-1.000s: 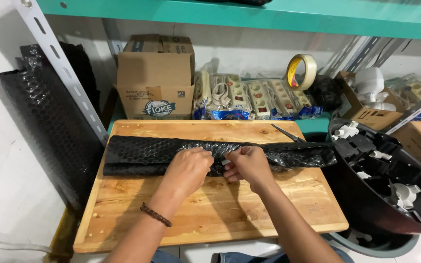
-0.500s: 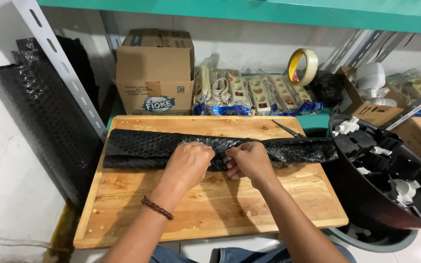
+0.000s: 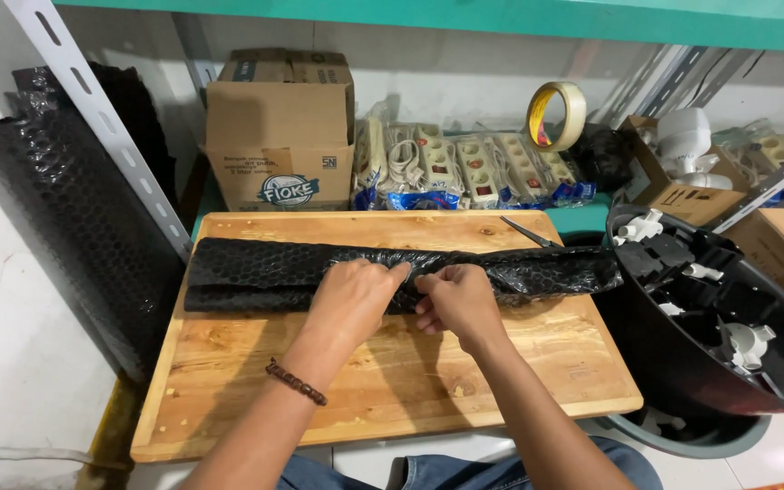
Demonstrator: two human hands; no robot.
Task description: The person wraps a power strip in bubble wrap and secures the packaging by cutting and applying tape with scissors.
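Head view, bundle: we see the black bubble-wrap roll (image 3: 283,272) lying across the wooden board (image 3: 392,381)
Hands: our left hand (image 3: 356,295) and right hand (image 3: 458,298) closed on its middle
Handling: we judge it light, soft, crushable; best gripped mid-roll

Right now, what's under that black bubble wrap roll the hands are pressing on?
The black bubble wrap roll lies on the wooden board. The left hand and right hand cover its middle; anything wrapped inside is hidden.
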